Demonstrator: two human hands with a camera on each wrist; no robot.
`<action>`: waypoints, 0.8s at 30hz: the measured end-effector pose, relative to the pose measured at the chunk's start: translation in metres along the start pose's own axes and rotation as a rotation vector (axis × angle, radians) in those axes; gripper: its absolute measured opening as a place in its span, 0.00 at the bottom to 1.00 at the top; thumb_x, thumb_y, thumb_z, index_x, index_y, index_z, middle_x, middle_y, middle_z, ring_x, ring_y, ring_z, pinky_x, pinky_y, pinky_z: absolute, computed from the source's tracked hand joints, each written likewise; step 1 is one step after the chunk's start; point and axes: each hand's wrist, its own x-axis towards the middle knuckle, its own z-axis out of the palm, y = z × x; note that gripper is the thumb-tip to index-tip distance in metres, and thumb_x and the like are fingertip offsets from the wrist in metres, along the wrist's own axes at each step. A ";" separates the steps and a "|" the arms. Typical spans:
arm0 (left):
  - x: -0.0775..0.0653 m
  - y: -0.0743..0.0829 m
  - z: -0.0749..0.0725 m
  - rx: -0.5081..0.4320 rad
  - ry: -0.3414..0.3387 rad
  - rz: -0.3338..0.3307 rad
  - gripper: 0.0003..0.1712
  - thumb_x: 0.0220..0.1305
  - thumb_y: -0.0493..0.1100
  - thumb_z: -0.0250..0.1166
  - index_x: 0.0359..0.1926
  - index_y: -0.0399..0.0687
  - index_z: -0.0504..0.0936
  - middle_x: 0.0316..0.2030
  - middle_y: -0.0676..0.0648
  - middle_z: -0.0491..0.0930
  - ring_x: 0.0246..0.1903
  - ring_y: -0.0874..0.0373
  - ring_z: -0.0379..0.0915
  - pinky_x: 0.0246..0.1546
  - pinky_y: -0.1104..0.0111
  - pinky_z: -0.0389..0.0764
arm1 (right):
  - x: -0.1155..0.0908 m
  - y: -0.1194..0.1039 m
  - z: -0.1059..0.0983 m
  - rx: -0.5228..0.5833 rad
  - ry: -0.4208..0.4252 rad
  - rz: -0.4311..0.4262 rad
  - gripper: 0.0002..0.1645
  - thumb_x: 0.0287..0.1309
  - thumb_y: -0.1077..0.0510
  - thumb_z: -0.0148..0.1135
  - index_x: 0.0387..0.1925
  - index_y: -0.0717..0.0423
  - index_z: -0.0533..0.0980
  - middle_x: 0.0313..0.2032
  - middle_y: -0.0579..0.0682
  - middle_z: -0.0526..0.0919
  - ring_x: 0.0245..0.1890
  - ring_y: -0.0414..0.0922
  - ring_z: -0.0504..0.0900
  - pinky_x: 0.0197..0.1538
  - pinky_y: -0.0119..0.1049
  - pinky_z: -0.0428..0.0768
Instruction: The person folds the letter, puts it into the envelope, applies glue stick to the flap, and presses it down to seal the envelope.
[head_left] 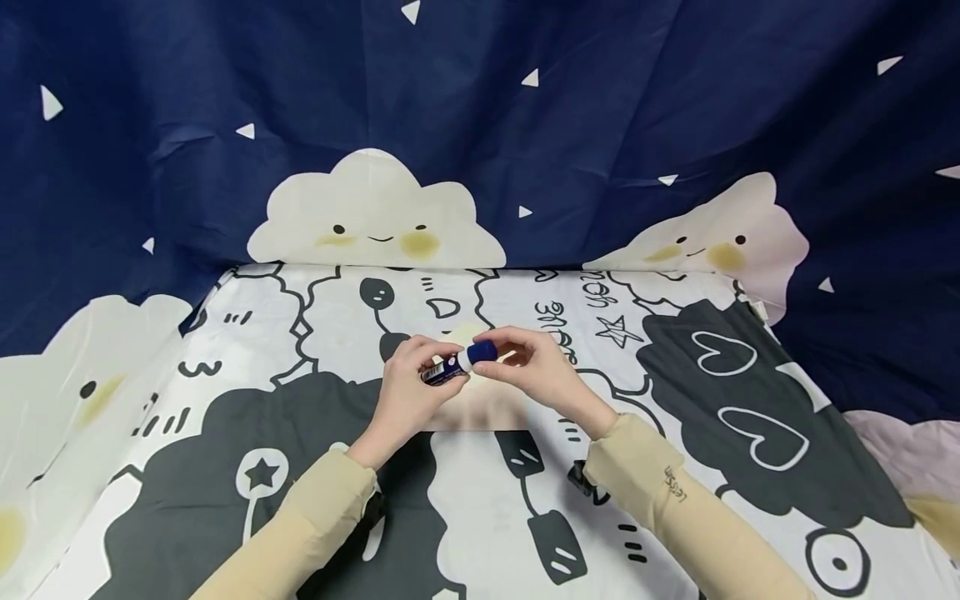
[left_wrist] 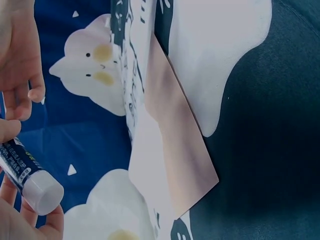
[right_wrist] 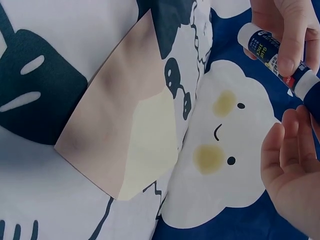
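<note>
My left hand (head_left: 405, 385) grips the dark blue and white body of a glue stick (head_left: 447, 367), held above the cloth. The thumb and fingers of my right hand (head_left: 542, 368) are on its blue cap (head_left: 484, 351), which is on the upper right end. In the right wrist view, "GLUE STICK" can be read on the label. The stick's round white base (left_wrist: 48, 194) faces the left wrist camera. Below both hands lies a flat piece of pinkish-beige paper (right_wrist: 102, 120) with a pale cream section (right_wrist: 152, 145). In the head view the hands partly hide it.
A table is covered by a white and dark grey cartoon-print cloth (head_left: 300, 442). Behind it hangs a navy curtain (head_left: 480, 108) with white triangles and smiling clouds. Beige sleeves (head_left: 675, 492) cover both forearms, and a dark band shows near each wrist.
</note>
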 end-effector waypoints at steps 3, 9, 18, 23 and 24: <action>-0.001 0.000 -0.001 -0.009 0.000 0.000 0.17 0.47 0.39 0.74 0.42 0.48 0.86 0.35 0.48 0.78 0.34 0.59 0.69 0.37 0.69 0.78 | 0.000 0.000 0.000 -0.013 -0.011 -0.008 0.22 0.53 0.55 0.69 0.50 0.55 0.79 0.42 0.53 0.84 0.43 0.43 0.80 0.46 0.37 0.80; -0.001 0.000 -0.001 -0.018 0.019 0.041 0.17 0.46 0.38 0.75 0.42 0.46 0.86 0.35 0.47 0.79 0.39 0.54 0.73 0.41 0.66 0.81 | 0.000 -0.002 -0.002 -0.046 -0.019 -0.035 0.20 0.52 0.56 0.69 0.48 0.54 0.80 0.42 0.52 0.85 0.43 0.44 0.80 0.45 0.36 0.80; -0.003 -0.002 0.001 0.022 0.084 0.103 0.18 0.43 0.39 0.77 0.40 0.47 0.87 0.33 0.47 0.82 0.35 0.56 0.73 0.34 0.69 0.76 | 0.001 0.000 0.001 -0.096 -0.015 -0.063 0.18 0.50 0.56 0.71 0.45 0.52 0.81 0.39 0.49 0.85 0.40 0.41 0.80 0.44 0.33 0.79; -0.004 -0.001 0.003 0.007 0.117 0.132 0.17 0.42 0.38 0.77 0.38 0.46 0.87 0.33 0.46 0.82 0.37 0.55 0.74 0.37 0.66 0.77 | 0.000 0.000 0.002 -0.104 -0.016 -0.086 0.18 0.50 0.56 0.71 0.46 0.52 0.81 0.40 0.49 0.84 0.40 0.40 0.80 0.43 0.32 0.78; -0.004 -0.001 0.003 0.002 0.122 0.133 0.17 0.42 0.38 0.77 0.38 0.46 0.88 0.33 0.46 0.83 0.38 0.55 0.74 0.37 0.65 0.77 | 0.000 -0.001 0.002 -0.105 -0.015 -0.091 0.19 0.50 0.56 0.71 0.46 0.52 0.81 0.40 0.49 0.84 0.41 0.40 0.80 0.43 0.33 0.78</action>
